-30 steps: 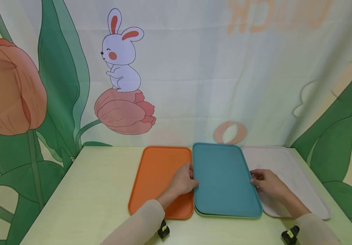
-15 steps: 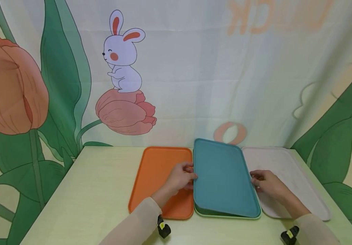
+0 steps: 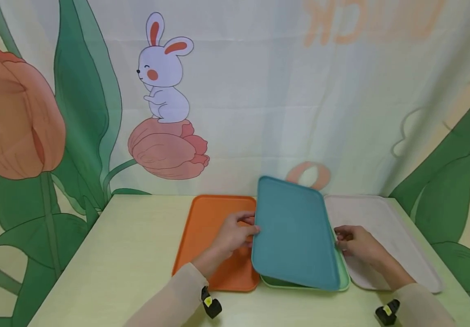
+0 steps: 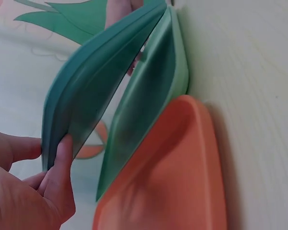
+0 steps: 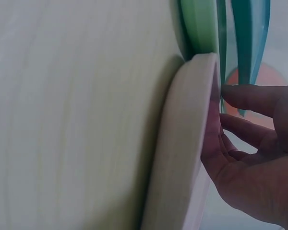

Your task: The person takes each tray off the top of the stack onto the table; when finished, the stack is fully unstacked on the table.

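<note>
In the head view my left hand (image 3: 232,234) pinches the left rim of a blue-teal tray (image 3: 294,231). The tray is raised and tilted, its far end highest. Under it lies a green tray (image 3: 343,270), mostly hidden; the left wrist view shows a wide gap between them, the blue tray (image 4: 81,96) above the green tray (image 4: 149,81). My right hand (image 3: 359,245) has its curled fingertips on the green tray's right rim; in the right wrist view the blue tray (image 5: 252,38) stands apart from that hand (image 5: 259,143).
An orange tray (image 3: 208,227) lies left of the green one, beneath my left forearm. To the right is a pale pinkish-white tray (image 3: 398,254), beneath my right hand. The pale yellow table (image 3: 112,254) meets a printed curtain (image 3: 239,91) at its far edge.
The blue tray has risen from lying on the green tray and shifted left, tilting up at its far end. My left hand moved left with it; the right hand stayed almost still.
</note>
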`<state>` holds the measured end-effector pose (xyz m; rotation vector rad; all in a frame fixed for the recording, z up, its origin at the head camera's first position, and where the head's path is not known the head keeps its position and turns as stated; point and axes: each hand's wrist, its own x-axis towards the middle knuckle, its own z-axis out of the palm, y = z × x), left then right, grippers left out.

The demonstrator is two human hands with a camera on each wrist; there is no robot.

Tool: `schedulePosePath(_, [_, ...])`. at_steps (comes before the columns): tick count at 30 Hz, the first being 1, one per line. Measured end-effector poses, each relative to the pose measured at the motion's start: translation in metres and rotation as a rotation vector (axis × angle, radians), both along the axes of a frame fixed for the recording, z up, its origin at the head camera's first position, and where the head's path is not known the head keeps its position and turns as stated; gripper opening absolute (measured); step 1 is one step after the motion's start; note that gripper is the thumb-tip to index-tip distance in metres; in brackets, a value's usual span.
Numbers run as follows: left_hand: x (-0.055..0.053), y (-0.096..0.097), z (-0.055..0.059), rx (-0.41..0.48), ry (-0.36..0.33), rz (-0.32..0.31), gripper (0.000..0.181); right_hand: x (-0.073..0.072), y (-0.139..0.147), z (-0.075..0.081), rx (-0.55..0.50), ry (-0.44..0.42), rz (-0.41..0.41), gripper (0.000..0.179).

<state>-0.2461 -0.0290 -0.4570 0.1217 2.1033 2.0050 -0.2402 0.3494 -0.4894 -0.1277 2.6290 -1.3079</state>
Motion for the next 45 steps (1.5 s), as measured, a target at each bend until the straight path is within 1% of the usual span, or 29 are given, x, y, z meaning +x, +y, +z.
schedulePosePath(5, [0.001,-0.022,0.006,0.005,-0.005,-0.029,0.048,-0.001,-0.001,0.002,0.020,0.019,0.001,0.050])
schedulePosePath(8, [0.003,-0.041,0.012,-0.006,-0.016,-0.034,0.048,-0.001,-0.001,0.001,0.024,0.017,-0.001,0.049])
schedulePosePath(10, [0.005,-0.055,0.017,-0.028,-0.019,-0.027,0.047,-0.001,-0.001,0.001,0.018,0.009,-0.001,0.049])
schedulePosePath(14, [0.009,-0.088,0.026,-0.086,-0.039,0.016,0.047,0.000,-0.002,0.000,0.018,0.011,0.009,0.049])
schedulePosePath(18, [0.013,-0.124,0.031,-0.124,-0.062,0.049,0.049,0.001,-0.003,0.001,0.023,0.020,0.014,0.049])
schedulePosePath(23, [0.023,-0.169,0.038,-0.164,-0.038,0.056,0.056,0.003,-0.004,0.002,0.028,0.031,0.021,0.049])
schedulePosePath(28, [0.029,-0.213,0.044,-0.223,-0.008,0.043,0.061,0.002,-0.003,0.002,0.040,0.057,0.027,0.048])
schedulePosePath(32, [0.034,-0.246,0.047,-0.277,-0.017,0.037,0.064,0.002,-0.003,-0.001,0.037,0.054,0.031,0.048])
schedulePosePath(34, [0.037,-0.261,0.046,-0.301,-0.028,0.039,0.065,0.003,-0.003,-0.002,0.030,0.050,0.029,0.048])
schedulePosePath(39, [0.045,-0.298,0.040,-0.335,-0.064,0.065,0.069,0.003,-0.004,0.002,0.023,0.056,0.028,0.050])
schedulePosePath(45, [0.048,-0.339,0.033,-0.366,-0.116,0.079,0.073,0.002,-0.003,0.003,0.047,0.050,0.023,0.050])
